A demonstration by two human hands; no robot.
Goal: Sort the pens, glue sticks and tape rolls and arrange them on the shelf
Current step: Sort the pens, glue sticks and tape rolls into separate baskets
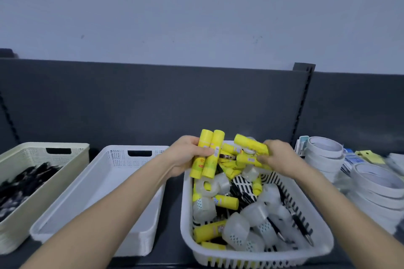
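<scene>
Seen from the head camera, my left grip point(185, 156) was clamped round two yellow glue sticks point(207, 155). They were side by side and nearly upright over the far left corner of the slotted white basket point(258, 261). My right grip point(282, 159) was closed on a third glue stick point(251, 145), which tilted above the far end of the same basket. Blur hid exactly how those fingers lay.

Inside that basket was a mixed heap of more glue sticks point(225, 202), clear tape rolls point(236, 228) and black pens point(302, 228). To its left on the dark shelf point(172, 225) stood a white perforated basket point(115, 160). Beyond that was a cream basket point(13, 240) holding dark pens point(26, 181). Just right of the slotted basket, wide white tape rolls point(325, 150) were stacked.
</scene>
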